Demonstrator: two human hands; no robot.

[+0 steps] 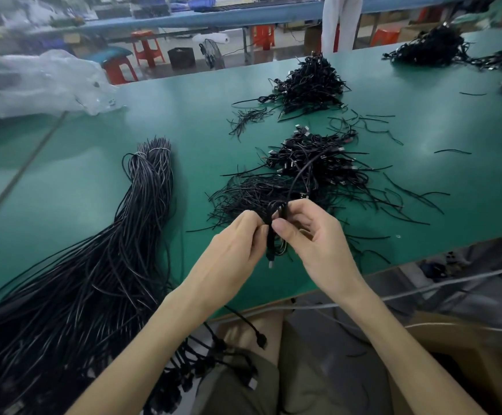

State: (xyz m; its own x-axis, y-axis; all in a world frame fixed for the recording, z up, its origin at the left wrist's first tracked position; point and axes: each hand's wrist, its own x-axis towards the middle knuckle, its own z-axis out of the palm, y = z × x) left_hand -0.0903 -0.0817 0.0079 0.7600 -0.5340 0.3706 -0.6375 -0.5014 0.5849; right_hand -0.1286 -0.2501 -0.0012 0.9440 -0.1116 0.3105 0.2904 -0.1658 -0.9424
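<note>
Both my hands meet over the green table (184,121), near its front edge. My left hand (234,244) and my right hand (312,235) pinch a coiled black cable (276,214) between them. One plug end of the cable hangs down below my fingers, and a loose strand arcs up from the coil toward the pile behind. Just beyond my hands lies a heap of thin black twist ties (249,196), and behind it a pile of bundled cables (318,163).
A thick bundle of long black cables (94,265) runs along the left and hangs off the front edge. Another pile of bundled cables (309,82) sits further back, more at the far right (429,46). A clear plastic bag (40,82) lies at the left. Red stools stand beyond the table.
</note>
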